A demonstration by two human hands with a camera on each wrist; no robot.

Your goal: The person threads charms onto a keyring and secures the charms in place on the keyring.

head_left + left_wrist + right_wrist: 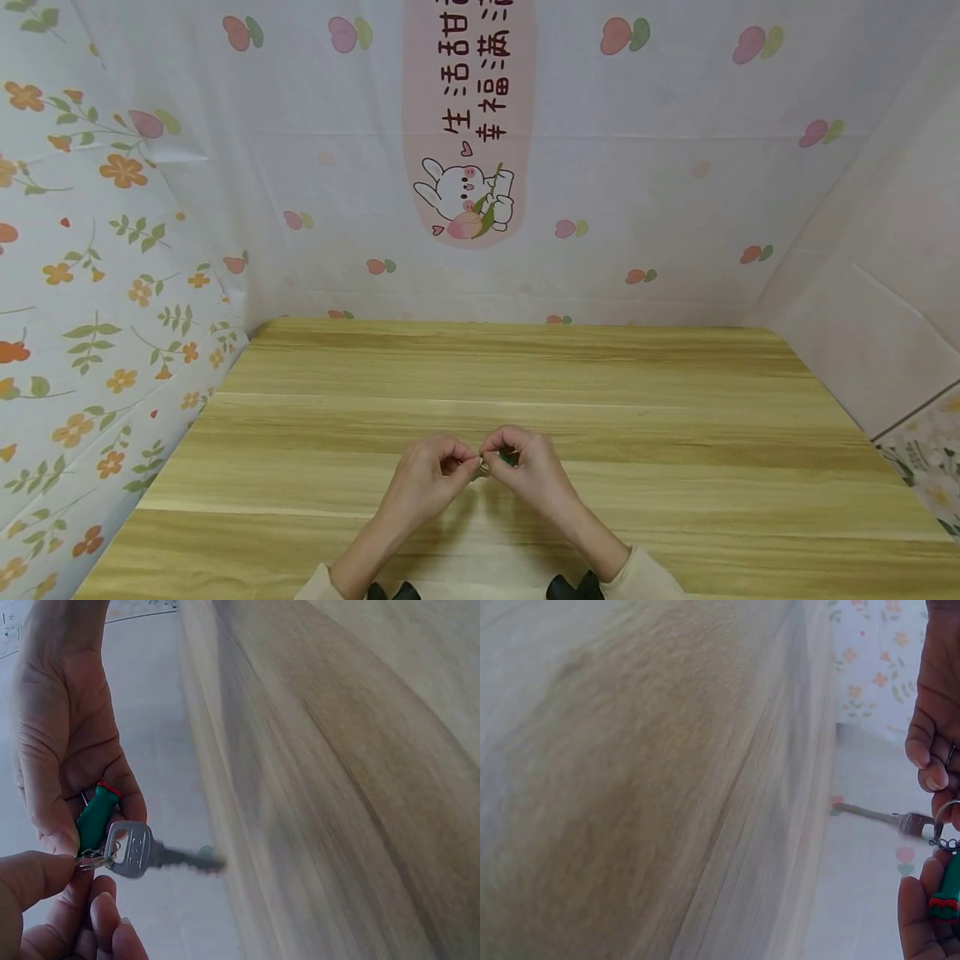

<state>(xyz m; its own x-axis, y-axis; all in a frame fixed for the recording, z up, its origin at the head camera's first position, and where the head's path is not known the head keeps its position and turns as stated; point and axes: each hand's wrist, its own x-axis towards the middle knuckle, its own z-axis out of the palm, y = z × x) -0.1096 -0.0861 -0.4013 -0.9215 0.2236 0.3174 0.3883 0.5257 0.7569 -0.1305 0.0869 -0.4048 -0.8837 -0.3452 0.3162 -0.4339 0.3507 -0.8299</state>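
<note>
Both hands meet low over the wooden table in the head view, fingertips almost together. With thumb and fingers, my left hand pinches a thin metal key ring. From the other side my right hand pinches the same ring at its fingertips. A silver key hangs from the ring, its blade pointing away from the hands. A green pendant with a red end, joined by a short chain, lies against the right hand's fingers. The fingers partly hide the ring.
The wooden table spreads beneath the hands. A printed cloth hangs behind it, and flowered cloth covers the left side. Dark rounded objects show at the bottom edge between the forearms.
</note>
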